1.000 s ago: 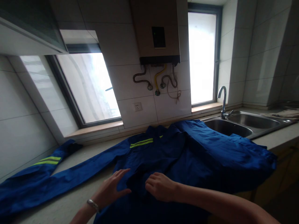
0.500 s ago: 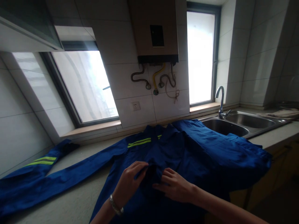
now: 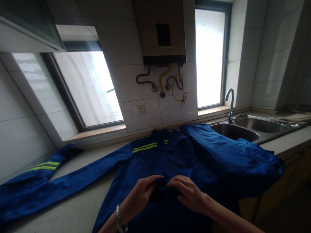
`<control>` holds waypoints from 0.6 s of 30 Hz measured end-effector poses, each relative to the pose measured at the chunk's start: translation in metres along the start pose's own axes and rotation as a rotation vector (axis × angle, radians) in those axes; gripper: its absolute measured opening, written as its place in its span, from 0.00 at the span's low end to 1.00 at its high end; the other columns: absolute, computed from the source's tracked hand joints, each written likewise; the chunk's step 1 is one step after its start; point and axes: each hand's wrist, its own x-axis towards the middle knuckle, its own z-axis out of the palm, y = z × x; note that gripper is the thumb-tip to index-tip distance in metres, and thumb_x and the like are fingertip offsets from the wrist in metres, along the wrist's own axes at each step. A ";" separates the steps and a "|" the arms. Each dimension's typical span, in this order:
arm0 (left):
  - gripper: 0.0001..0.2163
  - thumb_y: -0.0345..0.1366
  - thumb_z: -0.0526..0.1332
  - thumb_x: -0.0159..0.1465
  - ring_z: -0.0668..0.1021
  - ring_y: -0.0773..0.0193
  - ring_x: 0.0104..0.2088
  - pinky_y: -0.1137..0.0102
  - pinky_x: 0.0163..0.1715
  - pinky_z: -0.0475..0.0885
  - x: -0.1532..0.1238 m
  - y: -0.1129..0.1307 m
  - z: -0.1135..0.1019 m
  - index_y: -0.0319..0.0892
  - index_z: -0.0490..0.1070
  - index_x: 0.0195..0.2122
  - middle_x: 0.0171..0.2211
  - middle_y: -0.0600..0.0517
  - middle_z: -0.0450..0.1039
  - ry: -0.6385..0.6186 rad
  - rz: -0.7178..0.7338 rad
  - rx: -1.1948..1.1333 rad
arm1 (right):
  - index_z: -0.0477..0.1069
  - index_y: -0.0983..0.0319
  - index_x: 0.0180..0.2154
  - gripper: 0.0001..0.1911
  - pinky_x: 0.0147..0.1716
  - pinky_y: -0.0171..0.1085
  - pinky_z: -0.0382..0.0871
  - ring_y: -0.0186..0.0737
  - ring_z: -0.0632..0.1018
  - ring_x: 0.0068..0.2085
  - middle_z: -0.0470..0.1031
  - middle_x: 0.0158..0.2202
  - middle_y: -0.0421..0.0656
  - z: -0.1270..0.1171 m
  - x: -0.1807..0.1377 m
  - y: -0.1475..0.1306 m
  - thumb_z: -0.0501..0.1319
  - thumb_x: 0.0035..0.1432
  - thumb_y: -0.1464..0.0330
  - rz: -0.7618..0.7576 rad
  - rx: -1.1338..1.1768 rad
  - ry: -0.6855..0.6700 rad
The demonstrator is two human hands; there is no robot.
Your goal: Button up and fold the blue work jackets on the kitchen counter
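Observation:
A blue work jacket (image 3: 143, 163) with yellow-green stripes lies spread on the counter, one sleeve stretched out to the left. Over its front, my left hand (image 3: 142, 192) pinches a fold of the cloth between thumb and fingers; a bracelet is on that wrist. Close beside it, my right hand (image 3: 186, 191) grips the same raised fold, its thumb hidden under the cloth. The fabric between both hands is dark and bunched. More blue clothing (image 3: 225, 155) lies on the right, hanging over the counter's front edge.
A double sink (image 3: 262, 124) with a chrome faucet (image 3: 230, 105) is at the right back. The counter (image 3: 65, 202) runs along a tiled wall with two windows. A water heater (image 3: 161, 32) with hoses hangs above, and a wall cabinet (image 3: 29, 35) juts in at upper left.
My hands have come closer together and slightly lower. My right hand, with loosely curled fingers before, has closed on the jacket's fold, which is now lifted between both hands.

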 end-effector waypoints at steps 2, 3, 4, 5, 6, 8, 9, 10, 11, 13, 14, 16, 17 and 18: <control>0.14 0.37 0.52 0.62 0.75 0.65 0.35 0.74 0.36 0.68 -0.001 0.000 0.003 0.41 0.71 0.45 0.36 0.52 0.76 -0.019 0.010 -0.013 | 0.63 0.64 0.49 0.18 0.43 0.37 0.70 0.37 0.73 0.43 0.72 0.42 0.48 0.000 -0.001 -0.001 0.49 0.57 0.78 -0.037 -0.046 -0.013; 0.13 0.37 0.52 0.62 0.75 0.65 0.34 0.75 0.34 0.68 -0.001 0.000 0.004 0.41 0.71 0.43 0.35 0.52 0.75 -0.016 0.014 -0.007 | 0.64 0.64 0.48 0.19 0.42 0.36 0.70 0.37 0.73 0.42 0.71 0.41 0.49 0.000 -0.001 -0.001 0.48 0.56 0.79 -0.063 -0.062 -0.024; 0.12 0.37 0.53 0.61 0.75 0.65 0.33 0.75 0.33 0.68 -0.001 0.000 0.005 0.40 0.72 0.40 0.33 0.52 0.75 -0.004 0.015 0.004 | 0.65 0.65 0.47 0.19 0.41 0.36 0.71 0.37 0.73 0.41 0.71 0.41 0.49 -0.001 0.000 -0.002 0.48 0.56 0.80 -0.090 -0.077 -0.037; 0.11 0.37 0.54 0.61 0.75 0.65 0.33 0.75 0.33 0.68 -0.001 -0.001 0.006 0.40 0.73 0.38 0.32 0.52 0.75 0.013 0.012 0.015 | 0.65 0.65 0.46 0.18 0.39 0.35 0.71 0.36 0.72 0.40 0.71 0.40 0.49 -0.001 0.001 -0.002 0.47 0.55 0.80 -0.113 -0.094 -0.050; 0.10 0.37 0.54 0.61 0.75 0.65 0.33 0.75 0.34 0.68 0.000 -0.002 0.007 0.40 0.73 0.37 0.32 0.52 0.75 0.030 0.008 0.024 | 0.66 0.65 0.45 0.17 0.37 0.35 0.71 0.36 0.72 0.39 0.71 0.39 0.48 -0.002 0.002 -0.003 0.47 0.56 0.80 -0.130 -0.117 -0.061; 0.10 0.37 0.56 0.59 0.75 0.64 0.35 0.75 0.36 0.68 0.001 -0.004 0.009 0.40 0.74 0.36 0.32 0.53 0.76 0.056 -0.001 0.024 | 0.67 0.64 0.42 0.15 0.34 0.33 0.70 0.34 0.71 0.36 0.71 0.38 0.46 -0.001 0.004 -0.003 0.47 0.58 0.80 -0.163 -0.177 -0.075; 0.10 0.37 0.56 0.59 0.76 0.63 0.36 0.74 0.37 0.69 0.002 -0.005 0.009 0.41 0.75 0.37 0.33 0.52 0.77 0.068 -0.003 0.015 | 0.67 0.64 0.41 0.13 0.33 0.33 0.70 0.34 0.71 0.35 0.72 0.38 0.45 -0.001 0.004 -0.003 0.48 0.59 0.79 -0.179 -0.213 -0.078; 0.10 0.37 0.57 0.59 0.76 0.63 0.36 0.74 0.38 0.69 0.002 -0.006 0.009 0.41 0.75 0.37 0.34 0.52 0.77 0.082 -0.006 0.007 | 0.67 0.63 0.40 0.11 0.33 0.33 0.69 0.34 0.71 0.34 0.72 0.38 0.45 0.000 0.004 -0.002 0.49 0.60 0.78 -0.193 -0.247 -0.081; 0.11 0.37 0.57 0.59 0.76 0.62 0.37 0.73 0.39 0.69 0.003 -0.007 0.009 0.41 0.76 0.38 0.35 0.52 0.77 0.092 -0.009 0.003 | 0.67 0.62 0.39 0.09 0.32 0.32 0.69 0.33 0.71 0.35 0.73 0.38 0.44 0.002 0.003 -0.001 0.51 0.60 0.76 -0.205 -0.277 -0.084; 0.11 0.37 0.57 0.58 0.77 0.61 0.37 0.73 0.39 0.70 0.004 -0.007 0.009 0.41 0.76 0.39 0.35 0.52 0.78 0.104 -0.021 -0.004 | 0.67 0.61 0.39 0.08 0.33 0.32 0.68 0.33 0.72 0.36 0.73 0.38 0.43 0.003 0.000 0.001 0.52 0.61 0.74 -0.215 -0.312 -0.087; 0.12 0.37 0.57 0.58 0.77 0.61 0.37 0.72 0.39 0.70 0.004 -0.006 0.009 0.41 0.76 0.39 0.35 0.51 0.78 0.103 -0.029 -0.009 | 0.67 0.61 0.40 0.08 0.33 0.32 0.68 0.33 0.72 0.36 0.73 0.38 0.42 0.004 -0.001 0.002 0.52 0.61 0.74 -0.213 -0.315 -0.083; 0.12 0.36 0.58 0.57 0.77 0.61 0.36 0.72 0.39 0.71 0.004 -0.006 0.010 0.40 0.76 0.40 0.34 0.51 0.78 0.092 -0.038 -0.025 | 0.66 0.61 0.41 0.09 0.34 0.31 0.68 0.32 0.72 0.36 0.73 0.37 0.42 0.003 -0.002 0.002 0.51 0.61 0.76 -0.202 -0.307 -0.068; 0.12 0.36 0.58 0.57 0.77 0.60 0.37 0.72 0.39 0.71 0.004 -0.006 0.010 0.40 0.76 0.39 0.34 0.50 0.78 0.084 -0.039 -0.035 | 0.66 0.61 0.41 0.10 0.35 0.32 0.69 0.32 0.72 0.36 0.73 0.37 0.43 0.002 -0.002 0.001 0.50 0.61 0.76 -0.197 -0.300 -0.058; 0.12 0.36 0.58 0.57 0.77 0.60 0.37 0.72 0.39 0.71 0.004 -0.007 0.011 0.40 0.76 0.39 0.34 0.50 0.78 0.078 -0.039 -0.045 | 0.65 0.62 0.41 0.11 0.35 0.32 0.69 0.33 0.72 0.36 0.73 0.37 0.43 0.000 -0.001 0.000 0.49 0.61 0.77 -0.194 -0.294 -0.051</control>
